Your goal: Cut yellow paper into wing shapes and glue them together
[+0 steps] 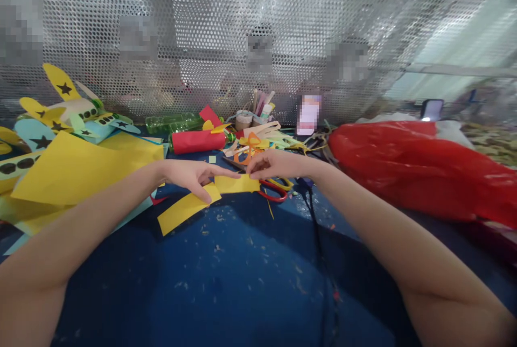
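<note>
Both my arms reach forward over a blue table (242, 271). My left hand (191, 174) lies with fingers stretched out on a long yellow paper strip (186, 208), its forefinger pointing right across the paper. My right hand (269, 164) pinches the right end of the same yellow strip (238, 184), fingers pressed together. Just behind and right of that hand lie red-handled scissors (272, 192) on the table.
Yellow paper sheets (76, 166) and paper planes with black stars (60, 115) pile at the left. A red-wrapped bottle (197, 141), a green bottle (173, 122), a cup of pens (258, 107) and paper scraps sit at the back. A red plastic bag (420, 166) fills the right. A perforated metal screen (258, 29) stands behind.
</note>
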### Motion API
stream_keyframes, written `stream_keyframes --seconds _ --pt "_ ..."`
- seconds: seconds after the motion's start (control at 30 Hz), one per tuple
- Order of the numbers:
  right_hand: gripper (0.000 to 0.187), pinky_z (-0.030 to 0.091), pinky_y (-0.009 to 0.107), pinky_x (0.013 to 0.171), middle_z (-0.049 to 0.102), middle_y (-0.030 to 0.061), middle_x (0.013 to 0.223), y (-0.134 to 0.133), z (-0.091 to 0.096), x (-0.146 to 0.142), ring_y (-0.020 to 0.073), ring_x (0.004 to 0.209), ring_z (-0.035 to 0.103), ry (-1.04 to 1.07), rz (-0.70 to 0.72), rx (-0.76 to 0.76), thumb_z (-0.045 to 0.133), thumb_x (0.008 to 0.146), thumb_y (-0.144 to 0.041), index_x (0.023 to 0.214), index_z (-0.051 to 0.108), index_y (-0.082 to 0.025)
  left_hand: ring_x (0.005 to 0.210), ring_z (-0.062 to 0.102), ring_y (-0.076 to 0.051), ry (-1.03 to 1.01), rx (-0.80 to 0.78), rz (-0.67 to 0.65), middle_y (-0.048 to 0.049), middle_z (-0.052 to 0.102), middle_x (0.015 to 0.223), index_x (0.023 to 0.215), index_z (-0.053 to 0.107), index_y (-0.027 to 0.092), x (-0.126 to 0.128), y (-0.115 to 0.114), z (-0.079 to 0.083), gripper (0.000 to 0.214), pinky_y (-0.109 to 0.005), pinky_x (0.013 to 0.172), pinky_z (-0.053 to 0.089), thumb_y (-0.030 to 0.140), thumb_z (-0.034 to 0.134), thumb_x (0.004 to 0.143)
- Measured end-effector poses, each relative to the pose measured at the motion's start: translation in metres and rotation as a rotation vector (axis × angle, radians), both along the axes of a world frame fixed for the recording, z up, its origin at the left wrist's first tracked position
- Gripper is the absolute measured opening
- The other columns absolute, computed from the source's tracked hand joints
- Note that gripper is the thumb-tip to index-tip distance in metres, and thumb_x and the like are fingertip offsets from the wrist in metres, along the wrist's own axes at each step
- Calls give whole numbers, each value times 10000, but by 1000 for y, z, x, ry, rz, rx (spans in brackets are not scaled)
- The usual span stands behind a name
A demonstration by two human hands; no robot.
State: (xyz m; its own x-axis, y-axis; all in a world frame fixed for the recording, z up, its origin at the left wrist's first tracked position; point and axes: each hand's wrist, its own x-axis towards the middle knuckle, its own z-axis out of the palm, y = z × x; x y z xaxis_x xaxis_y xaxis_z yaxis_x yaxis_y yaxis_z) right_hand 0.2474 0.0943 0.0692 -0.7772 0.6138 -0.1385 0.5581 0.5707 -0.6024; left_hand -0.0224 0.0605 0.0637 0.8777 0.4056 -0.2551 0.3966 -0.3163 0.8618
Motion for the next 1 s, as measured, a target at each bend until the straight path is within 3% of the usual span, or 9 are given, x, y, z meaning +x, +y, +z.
stream_keyframes --seconds 0.07,0.13,0.23,0.3,0.4,0.53,0.7,0.9,1.0 --pt "278 492 288 755 710 61 930 9 -2 6 167 821 637 35 -121 46 618 797 -378 941 698 -154 534 460 -49 0 5 37 -43 613 1097 1477 265 331 0 0 -2 875 -184 521 414 277 724 734" --pt "244 495 269 721 721 67 925 20 -4 15 167 802 650 96 -356 121 622 788 -320 940 698 -145 580 488 -46 23 13 71 -72 546 1211 1466 258 359 -1 2 -5 892 -197 576 449 275 736 718" --pt "276 492 252 641 737 83 884 35 -8 29 170 715 662 113 -725 270 616 780 -251 1007 693 -114 639 534 -70 61 20 85 -60 562 1122 1439 301 327 -1 5 -10 867 -210 629 464 287 751 699" --pt "344 493 251 617 740 98 915 41 -8 39 163 658 663 108 -832 319 596 792 -235 1096 667 -93 664 559 -98 60 36 74 -28 593 978 1408 358 282 1 5 -10 787 -214 635 455 302 733 716" --pt "350 503 253 669 732 107 999 44 -2 52 167 691 681 79 -870 447 569 807 -242 1109 673 -98 646 551 -121 85 154 41 7 600 797 1284 515 216 6 1 -6 544 -216 602 418 323 668 773" --pt "284 486 272 781 739 106 967 42 9 60 229 918 678 -178 -855 639 544 826 -256 994 732 -124 757 590 -146 128 348 18 -15 656 904 1067 641 198 15 -10 1 269 -227 650 419 252 577 811" --pt "245 484 312 768 731 133 985 35 12 57 276 946 668 -624 -760 561 594 798 -269 936 757 -149 877 605 -164 160 668 28 -30 682 920 863 647 176 33 -34 1 254 -274 801 439 56 437 786" --pt "290 491 347 779 701 175 1072 30 18 57 297 993 657 -663 -826 630 530 837 -230 1011 742 -137 850 556 -224 137 1075 -143 -62 626 766 720 612 161 56 -68 -19 194 -344 754 437 99 485 852" --pt "245 500 329 736 731 155 955 32 19 60 286 905 680 -738 -692 539 609 791 -271 921 767 -137 850 550 -221 116 1221 -147 -67 612 825 768 603 169 62 -79 -30 160 -334 713 439 120 494 874"
